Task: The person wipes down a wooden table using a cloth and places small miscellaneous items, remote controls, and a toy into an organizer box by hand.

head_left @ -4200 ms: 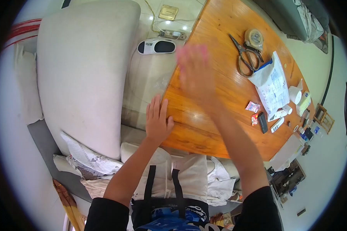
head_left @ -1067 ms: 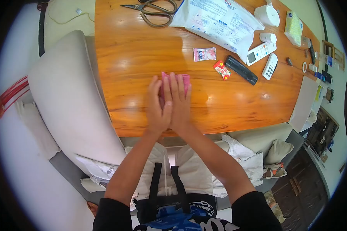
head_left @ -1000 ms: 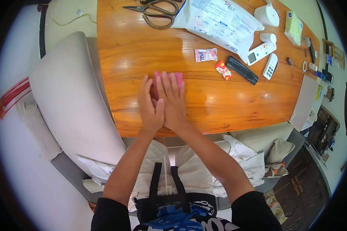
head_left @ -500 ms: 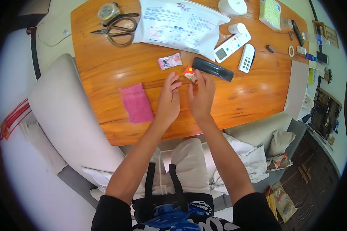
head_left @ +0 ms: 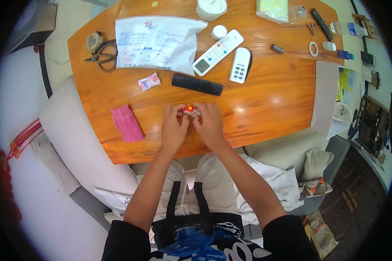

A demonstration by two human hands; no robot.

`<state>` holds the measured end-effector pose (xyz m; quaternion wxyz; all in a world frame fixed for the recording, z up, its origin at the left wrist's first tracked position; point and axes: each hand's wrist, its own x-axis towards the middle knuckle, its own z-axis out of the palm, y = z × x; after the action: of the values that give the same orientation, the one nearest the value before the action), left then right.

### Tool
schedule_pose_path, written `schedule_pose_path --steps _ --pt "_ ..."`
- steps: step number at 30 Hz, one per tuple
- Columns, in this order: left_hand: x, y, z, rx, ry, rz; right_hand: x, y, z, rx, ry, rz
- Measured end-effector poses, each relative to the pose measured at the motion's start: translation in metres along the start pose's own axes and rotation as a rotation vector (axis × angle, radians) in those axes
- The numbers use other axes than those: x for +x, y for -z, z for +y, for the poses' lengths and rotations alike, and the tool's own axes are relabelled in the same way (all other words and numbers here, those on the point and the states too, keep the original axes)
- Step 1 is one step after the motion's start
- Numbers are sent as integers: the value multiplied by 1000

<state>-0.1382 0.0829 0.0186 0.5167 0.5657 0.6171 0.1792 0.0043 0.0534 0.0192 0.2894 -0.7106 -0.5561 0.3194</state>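
Observation:
A small red-and-white wrapped candy (head_left: 189, 109) is pinched between my two hands above the near part of the wooden table (head_left: 265, 102). My left hand (head_left: 173, 130) grips its left end with thumb and fingers. At its other end my right hand (head_left: 210, 126) is closed, fingertips partly covering the wrapper. Beyond the hands lies a long black case (head_left: 197, 84). A pink-and-white wrapped packet (head_left: 149, 81) rests farther left, and a folded pink cloth (head_left: 127, 124) is left of my left hand.
A white plastic mailer bag (head_left: 157, 45) lies at the back, beside scissors (head_left: 104, 55) and a tape roll (head_left: 94, 42). Two white remotes (head_left: 217, 53) (head_left: 240, 65), a white-capped jar (head_left: 218, 32) and a tissue pack (head_left: 272, 11) are farther right. A sofa (head_left: 80, 117) borders the table.
Both hands have closed on the candy and drawn it toward me, away from the black case. The camera view has shifted, so the tabletop items appear farther left.

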Motion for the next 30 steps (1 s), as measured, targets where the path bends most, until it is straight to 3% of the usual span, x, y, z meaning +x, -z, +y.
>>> schedule_pose_path --steps 5,12,18,21,30 --pt "-5 -23 6 -344 100 -82 -5 17 15 176 -78 -85" --pt "3 -26 26 -160 106 -108 -15 23 25 262 -74 -24" --pt "-4 -17 57 73 -112 -97 -17 47 22 429 -171 -85" --pt "-7 -18 72 44 -184 -125 -30 53 27 537 -230 -69" --pt "-26 -102 79 -257 15 -53 -68 87 76 1083 -536 80"
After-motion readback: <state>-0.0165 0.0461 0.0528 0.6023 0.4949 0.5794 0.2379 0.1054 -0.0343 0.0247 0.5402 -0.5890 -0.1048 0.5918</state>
